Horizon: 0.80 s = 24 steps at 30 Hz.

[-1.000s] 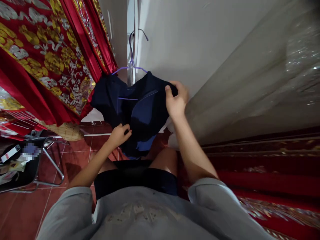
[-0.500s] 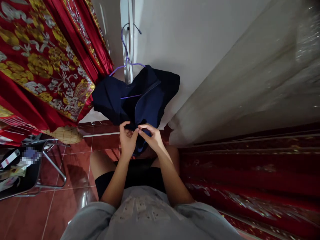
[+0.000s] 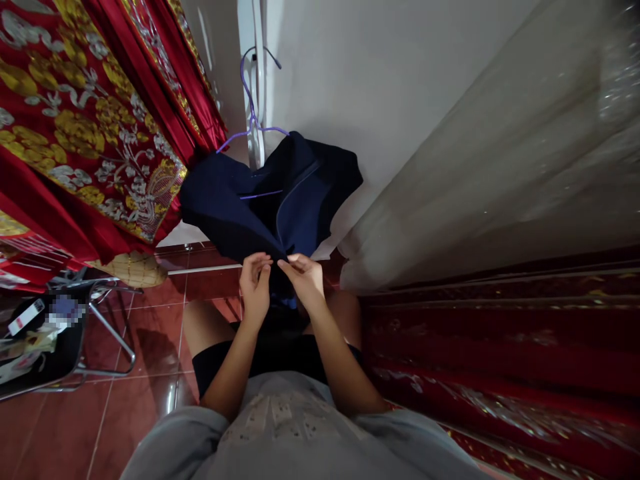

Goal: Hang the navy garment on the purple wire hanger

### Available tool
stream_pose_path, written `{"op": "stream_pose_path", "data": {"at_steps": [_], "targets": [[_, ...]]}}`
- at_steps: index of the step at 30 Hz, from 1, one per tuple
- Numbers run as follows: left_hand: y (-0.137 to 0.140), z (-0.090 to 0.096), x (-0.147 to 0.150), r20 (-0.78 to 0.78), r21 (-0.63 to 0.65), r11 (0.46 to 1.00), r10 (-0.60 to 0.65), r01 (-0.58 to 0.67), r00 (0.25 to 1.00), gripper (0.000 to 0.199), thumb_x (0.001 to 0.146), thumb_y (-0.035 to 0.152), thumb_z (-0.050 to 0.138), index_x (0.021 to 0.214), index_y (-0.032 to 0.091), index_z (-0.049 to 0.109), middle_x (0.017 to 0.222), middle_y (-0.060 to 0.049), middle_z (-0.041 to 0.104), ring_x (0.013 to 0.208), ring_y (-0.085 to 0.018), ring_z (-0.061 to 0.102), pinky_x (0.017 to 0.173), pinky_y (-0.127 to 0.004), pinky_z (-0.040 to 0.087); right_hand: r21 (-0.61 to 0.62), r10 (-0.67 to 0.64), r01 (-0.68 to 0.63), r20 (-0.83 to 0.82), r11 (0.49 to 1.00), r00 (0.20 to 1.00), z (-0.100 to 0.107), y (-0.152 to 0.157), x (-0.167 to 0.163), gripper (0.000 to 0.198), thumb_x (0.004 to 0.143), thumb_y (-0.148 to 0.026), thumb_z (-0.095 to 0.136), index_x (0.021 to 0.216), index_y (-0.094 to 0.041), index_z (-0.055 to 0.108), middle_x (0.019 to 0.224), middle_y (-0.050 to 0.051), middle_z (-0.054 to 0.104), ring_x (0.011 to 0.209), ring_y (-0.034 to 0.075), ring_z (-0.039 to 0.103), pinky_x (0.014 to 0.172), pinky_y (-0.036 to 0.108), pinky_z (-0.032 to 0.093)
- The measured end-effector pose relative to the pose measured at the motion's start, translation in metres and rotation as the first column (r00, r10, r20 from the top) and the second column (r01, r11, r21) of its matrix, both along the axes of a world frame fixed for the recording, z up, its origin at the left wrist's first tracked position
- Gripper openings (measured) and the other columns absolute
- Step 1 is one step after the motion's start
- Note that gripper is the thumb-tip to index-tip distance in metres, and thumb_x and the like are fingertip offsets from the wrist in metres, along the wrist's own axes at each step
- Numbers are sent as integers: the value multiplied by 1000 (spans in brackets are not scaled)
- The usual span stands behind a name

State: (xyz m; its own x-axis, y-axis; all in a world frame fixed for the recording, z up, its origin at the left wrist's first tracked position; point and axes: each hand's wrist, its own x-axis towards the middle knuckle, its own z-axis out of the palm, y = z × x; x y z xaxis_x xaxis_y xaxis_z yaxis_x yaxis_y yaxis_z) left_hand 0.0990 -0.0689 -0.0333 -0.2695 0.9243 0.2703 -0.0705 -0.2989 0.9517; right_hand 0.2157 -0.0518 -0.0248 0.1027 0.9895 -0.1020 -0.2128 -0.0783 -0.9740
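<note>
Dark blue garment (image 3: 313, 203): hangs at the centre of the frame on a purple hanger (image 3: 253, 123), front parted near the neck.
Right hand (image 3: 307, 280): just below centre, thumb and fingers pinching the garment's front edge.
Left hand (image 3: 255, 285): close beside the right, fingertips at the facing edge; I can't tell whether they grip.
Upper left: red cloth (image 3: 83, 130) with gold and silver embroidery.
Lower left: black chair (image 3: 70, 350) with a white box (image 3: 27, 317).

Head-worn view, forward and down, near navy garment (image 3: 307, 207)
</note>
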Motion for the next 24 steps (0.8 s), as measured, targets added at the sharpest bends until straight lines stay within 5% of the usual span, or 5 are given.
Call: {"op": "stream_pose_path", "data": {"at_steps": [6,9,14,17,24], "targets": [[-4,-15,-9,-263,-113,983,-172,147,949,31,86,18,70,115,20,59,97,-4,69,94,-17,69,93,-34,55,-39,-103,104,32,994,994,-4,4,-3,38,61,-47,86,75,-21,61,64,0,67,60,16,61,59,29,52],[-7,-17,-3,-305,-102,990,-127,101,944,42,83,18,71,121,20,55,109,-7,68,103,-19,69,97,-35,55,14,-33,32,45,999,998,-7,3,-3,35,62,-45,85,76,-22,64,77,3,71,73,20,68,73,35,59],[-5,-20,-3,-320,-82,996,15,-43,947,11,94,28,61,99,18,63,90,-3,69,86,-15,68,83,-28,54,172,113,-138,144,975,983,-6,-2,1,22,74,-39,78,90,-24,76,104,6,73,99,22,71,95,38,59],[-2,-17,-11,-405,-48,998,9,-31,914,18,95,32,62,83,18,66,79,-1,66,77,-15,64,75,-26,51,229,138,-184,202,956,970,-4,-3,3,24,80,-36,75,101,-25,77,111,6,71,102,20,69,92,36,60],[-3,-8,-14,-462,46,999,-5,29,887,18,99,25,57,100,18,73,95,-8,72,90,-19,67,83,-31,53,244,-2,-66,268,968,963,-7,-2,1,17,86,-39,70,92,-25,76,96,5,73,92,21,70,87,36,59]]}}
